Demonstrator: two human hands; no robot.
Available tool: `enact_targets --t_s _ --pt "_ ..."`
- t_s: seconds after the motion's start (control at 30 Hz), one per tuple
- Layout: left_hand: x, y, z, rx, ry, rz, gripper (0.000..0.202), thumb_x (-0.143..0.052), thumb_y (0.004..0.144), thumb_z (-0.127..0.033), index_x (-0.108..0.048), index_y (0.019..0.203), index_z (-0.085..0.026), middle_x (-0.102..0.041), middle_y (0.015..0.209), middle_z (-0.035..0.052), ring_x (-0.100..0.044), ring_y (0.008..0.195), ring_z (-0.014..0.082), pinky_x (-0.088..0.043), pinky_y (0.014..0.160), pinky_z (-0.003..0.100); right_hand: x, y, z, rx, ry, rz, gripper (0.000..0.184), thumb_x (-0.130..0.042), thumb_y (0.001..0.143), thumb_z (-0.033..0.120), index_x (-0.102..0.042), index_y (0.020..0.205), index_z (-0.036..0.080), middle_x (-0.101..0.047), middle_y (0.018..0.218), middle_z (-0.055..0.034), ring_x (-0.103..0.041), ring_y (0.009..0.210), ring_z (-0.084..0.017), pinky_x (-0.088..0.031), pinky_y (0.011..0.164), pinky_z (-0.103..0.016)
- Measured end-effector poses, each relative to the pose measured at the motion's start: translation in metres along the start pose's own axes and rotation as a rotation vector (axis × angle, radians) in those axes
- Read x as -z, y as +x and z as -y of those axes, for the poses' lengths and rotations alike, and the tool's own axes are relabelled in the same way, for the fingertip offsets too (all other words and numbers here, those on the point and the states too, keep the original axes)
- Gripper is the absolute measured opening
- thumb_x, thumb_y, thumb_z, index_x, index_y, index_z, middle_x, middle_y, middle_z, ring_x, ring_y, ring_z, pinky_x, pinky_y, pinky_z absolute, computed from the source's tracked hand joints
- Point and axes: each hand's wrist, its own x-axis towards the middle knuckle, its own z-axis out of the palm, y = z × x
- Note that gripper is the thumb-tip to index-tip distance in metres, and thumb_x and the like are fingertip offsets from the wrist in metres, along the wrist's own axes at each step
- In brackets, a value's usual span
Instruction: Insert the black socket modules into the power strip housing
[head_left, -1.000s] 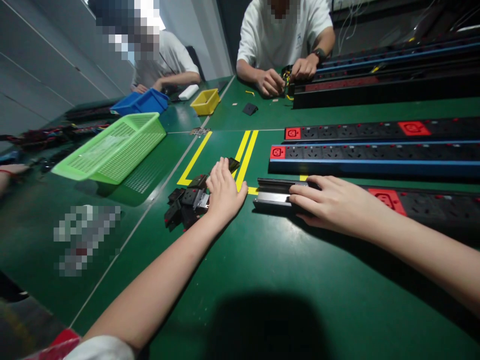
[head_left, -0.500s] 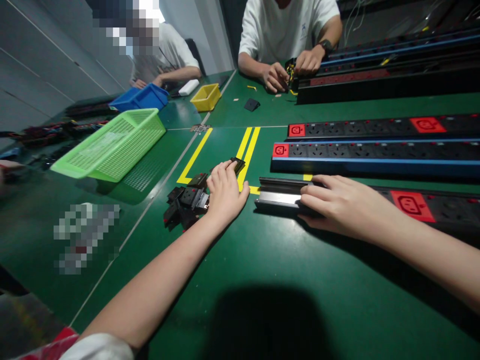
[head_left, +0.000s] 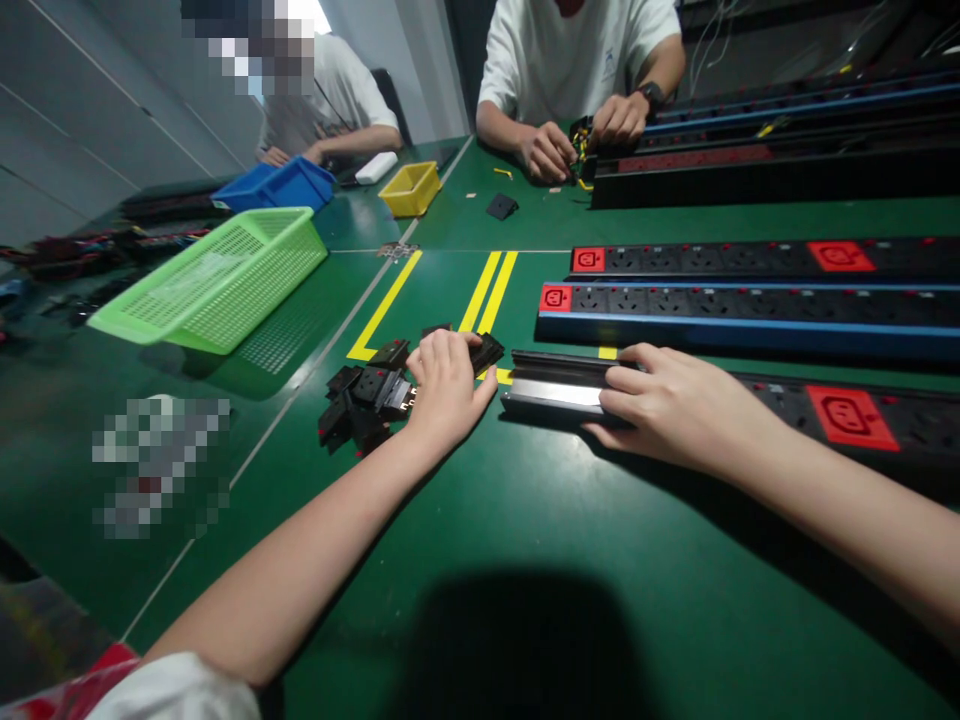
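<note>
Right hand, fingers curled round a black channel; left hand, fingers bent against black module, grip unclear; both palm-down.

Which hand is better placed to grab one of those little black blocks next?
Probably the left hand: it is beside the heap of small black plastic socket blocks. The right hand is farther from them, holding the long black metal rail with a silvery channel.

Green surface, yellow tape lines; on it: power strips, pile of black sockets, green basket, yellow bin.
</note>
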Motion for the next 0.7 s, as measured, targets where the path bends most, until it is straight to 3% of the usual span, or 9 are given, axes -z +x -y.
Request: enact_targets --t_s 0.2,0.5,0.7 --pt "0.0003 -0.0028 -0.0032 0.000 0.052 -0.023 0.042 -0.055 0.090 -0.042 -0.049 0.120 -0.013 -0.054 0.117 0.0167 -0.048 0.113 0.0344 -0.042 0.093 0.047 0.0026 0.0003 0.0016 -0.006 -0.016 0.000 0.030 -0.053 0.093 0.039 -0.068 0.079 0.017 -0.066 0.082 -0.0069 -0.057 0.094 -0.028 -0.041 0.075 -0.036" --pt "-0.0009 -0.0005 0.0024 -0.070 -0.070 -0.051 0.046 -0.060 0.089 -0.036 -0.046 0.126 -0.012 -0.056 0.125 0.0145 -0.048 0.115 0.0300 -0.043 0.101 0.043 0.0019 -0.0004 0.0013 0.006 -0.036 0.008 0.030 -0.053 0.094 0.039 -0.067 0.079 0.017 -0.065 0.081 -0.0071 -0.055 0.090 -0.026 -0.039 0.074 -0.036" --pt "-0.0013 0.0025 0.0048 -0.045 -0.218 -0.088 0.038 -0.062 0.088 -0.038 -0.052 0.119 -0.018 -0.060 0.118 0.0106 -0.051 0.112 0.0282 -0.043 0.099 0.043 0.0032 -0.0001 0.0013 0.011 -0.038 0.004 0.029 -0.054 0.093 0.039 -0.068 0.079 0.017 -0.065 0.080 -0.0071 -0.055 0.088 -0.026 -0.037 0.073 -0.036"
